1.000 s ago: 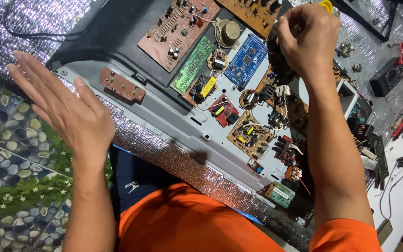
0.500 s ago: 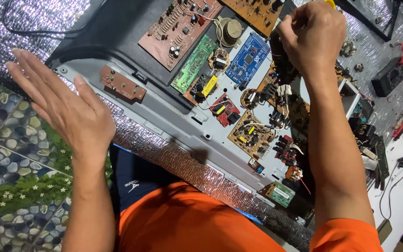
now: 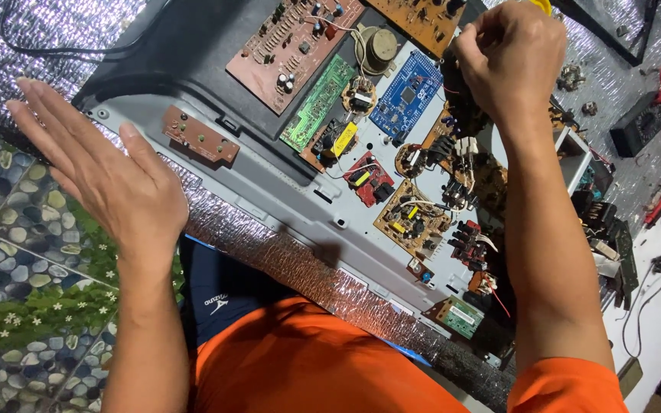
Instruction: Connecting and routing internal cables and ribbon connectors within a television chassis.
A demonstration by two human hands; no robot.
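Head view: right hand [image 3: 508, 57], at 1 o'clock, is clenched over dark components [image 3: 464, 92] on the grey panel [image 3: 269, 183], probably gripping a yellow-handled tool [image 3: 542, 4]. Left hand [image 3: 109, 172], at 9 o'clock, is spread flat, holding nothing. Boards remain mounted; work looks unfinished.

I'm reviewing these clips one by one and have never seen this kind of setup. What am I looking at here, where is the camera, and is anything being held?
There is no machine here: a person wears a camera on the head, which looks down at their own two bare hands and orange shirt. The left hand is open and flat, fingers spread, by the near edge of a grey panel; it holds nothing. The right hand is closed into a fist over the far boards; a bit of yellow shows above it, but what it grips is hidden. On the panel lie many circuit boards, among them a blue board, a green board and a small brown strip board. Silver foil sheeting lies underneath.
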